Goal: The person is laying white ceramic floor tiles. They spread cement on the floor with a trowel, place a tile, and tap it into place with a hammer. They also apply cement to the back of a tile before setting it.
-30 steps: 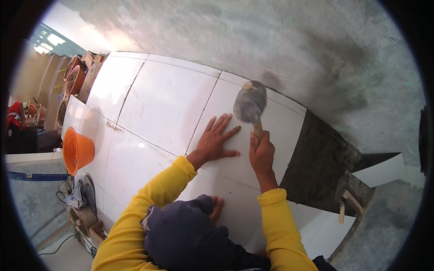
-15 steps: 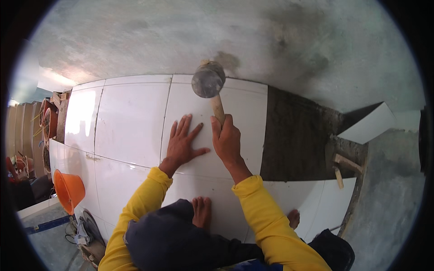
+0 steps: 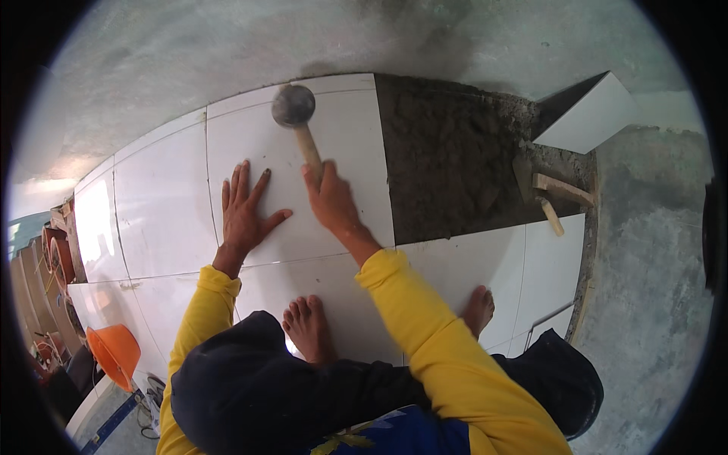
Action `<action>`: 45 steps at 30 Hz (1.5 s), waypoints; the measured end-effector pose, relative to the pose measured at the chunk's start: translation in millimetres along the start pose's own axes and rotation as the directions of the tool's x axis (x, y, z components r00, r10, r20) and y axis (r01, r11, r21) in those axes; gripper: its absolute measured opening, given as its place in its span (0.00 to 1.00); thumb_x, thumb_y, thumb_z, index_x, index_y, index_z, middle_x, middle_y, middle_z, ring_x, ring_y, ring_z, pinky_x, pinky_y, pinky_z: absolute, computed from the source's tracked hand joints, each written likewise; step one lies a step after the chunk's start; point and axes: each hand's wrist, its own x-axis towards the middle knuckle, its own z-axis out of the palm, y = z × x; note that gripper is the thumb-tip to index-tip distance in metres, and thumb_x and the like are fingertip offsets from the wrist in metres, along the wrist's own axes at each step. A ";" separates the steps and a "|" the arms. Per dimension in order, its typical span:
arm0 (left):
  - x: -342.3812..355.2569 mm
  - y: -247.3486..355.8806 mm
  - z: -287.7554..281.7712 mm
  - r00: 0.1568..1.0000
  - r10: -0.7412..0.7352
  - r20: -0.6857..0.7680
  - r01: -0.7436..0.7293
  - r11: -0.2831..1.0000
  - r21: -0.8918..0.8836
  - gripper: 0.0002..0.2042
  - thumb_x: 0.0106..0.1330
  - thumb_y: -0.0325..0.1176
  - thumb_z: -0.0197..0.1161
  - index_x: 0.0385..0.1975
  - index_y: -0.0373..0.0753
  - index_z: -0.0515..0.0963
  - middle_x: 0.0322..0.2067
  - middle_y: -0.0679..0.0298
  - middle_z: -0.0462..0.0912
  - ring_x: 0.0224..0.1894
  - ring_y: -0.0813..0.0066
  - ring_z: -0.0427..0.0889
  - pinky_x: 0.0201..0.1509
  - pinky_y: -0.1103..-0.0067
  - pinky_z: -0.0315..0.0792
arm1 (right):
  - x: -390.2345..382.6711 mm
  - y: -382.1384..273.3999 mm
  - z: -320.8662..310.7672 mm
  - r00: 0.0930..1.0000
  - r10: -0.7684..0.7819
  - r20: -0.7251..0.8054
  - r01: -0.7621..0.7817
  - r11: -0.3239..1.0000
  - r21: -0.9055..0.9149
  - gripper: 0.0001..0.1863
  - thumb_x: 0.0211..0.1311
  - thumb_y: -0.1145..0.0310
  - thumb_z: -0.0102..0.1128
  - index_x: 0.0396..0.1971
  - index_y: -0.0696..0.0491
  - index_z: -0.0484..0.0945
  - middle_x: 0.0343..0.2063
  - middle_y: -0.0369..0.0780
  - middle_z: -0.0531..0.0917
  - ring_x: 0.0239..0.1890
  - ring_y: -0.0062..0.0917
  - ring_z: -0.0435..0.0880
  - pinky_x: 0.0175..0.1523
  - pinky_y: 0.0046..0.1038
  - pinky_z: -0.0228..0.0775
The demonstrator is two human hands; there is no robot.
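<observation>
My right hand (image 3: 332,203) is closed round the wooden handle of a rubber mallet (image 3: 293,106). The mallet's dark round head is over the far part of a large white floor tile (image 3: 341,152), near the wall; whether it touches the tile I cannot tell. On the same tile, close to its left joint, my left hand (image 3: 244,214) lies flat with fingers spread. Dark, rough mortar (image 3: 447,159) borders this tile on the right.
A loose white tile (image 3: 588,117) leans against the wall at the far right. Below it are a wooden piece (image 3: 563,189) and a trowel (image 3: 552,216) with a wooden handle. An orange bucket (image 3: 114,356) stands at the left. My bare feet (image 3: 309,330) rest on laid tiles.
The mallet has come down from a raised position towards the tile. My left hand keeps its place on the tile. The whole view has shifted, so the scene sits further left and higher.
</observation>
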 end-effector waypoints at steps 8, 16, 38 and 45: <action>-53.0 42.9 34.6 0.988 0.124 -0.092 -0.126 0.992 -0.021 0.30 0.72 0.42 0.71 0.73 0.46 0.75 0.81 0.51 0.62 0.83 0.48 0.59 0.82 0.46 0.55 | -14.5 28.4 -167.8 0.942 -0.330 -0.052 0.326 0.942 -0.080 0.25 0.81 0.46 0.61 0.50 0.58 0.76 0.21 0.43 0.83 0.22 0.34 0.88 0.31 0.34 0.77; -132.5 134.8 31.4 0.932 0.243 0.268 -0.198 0.963 -0.184 0.37 0.78 0.54 0.62 0.78 0.36 0.66 0.84 0.54 0.55 0.87 0.54 0.46 0.89 0.53 0.44 | -50.1 36.5 -170.1 0.880 -0.471 0.057 0.474 0.867 -0.152 0.22 0.82 0.51 0.61 0.49 0.59 0.75 0.21 0.47 0.82 0.23 0.43 0.88 0.29 0.38 0.77; -135.5 128.5 36.5 0.944 0.255 0.209 -0.203 0.949 -0.243 0.36 0.76 0.50 0.61 0.79 0.36 0.64 0.85 0.55 0.53 0.88 0.59 0.45 0.89 0.53 0.40 | -23.0 68.4 -149.0 0.880 -0.354 0.317 0.458 0.809 -0.369 0.24 0.79 0.51 0.63 0.50 0.61 0.75 0.32 0.55 0.88 0.37 0.60 0.89 0.38 0.49 0.80; -142.5 128.4 47.6 0.958 0.249 0.140 -0.211 0.948 -0.239 0.37 0.75 0.49 0.61 0.80 0.36 0.63 0.85 0.56 0.52 0.88 0.60 0.44 0.90 0.54 0.40 | -37.1 59.8 -153.6 0.857 -0.470 0.212 0.505 0.848 -0.162 0.25 0.82 0.50 0.59 0.51 0.61 0.74 0.33 0.59 0.87 0.40 0.64 0.88 0.39 0.52 0.78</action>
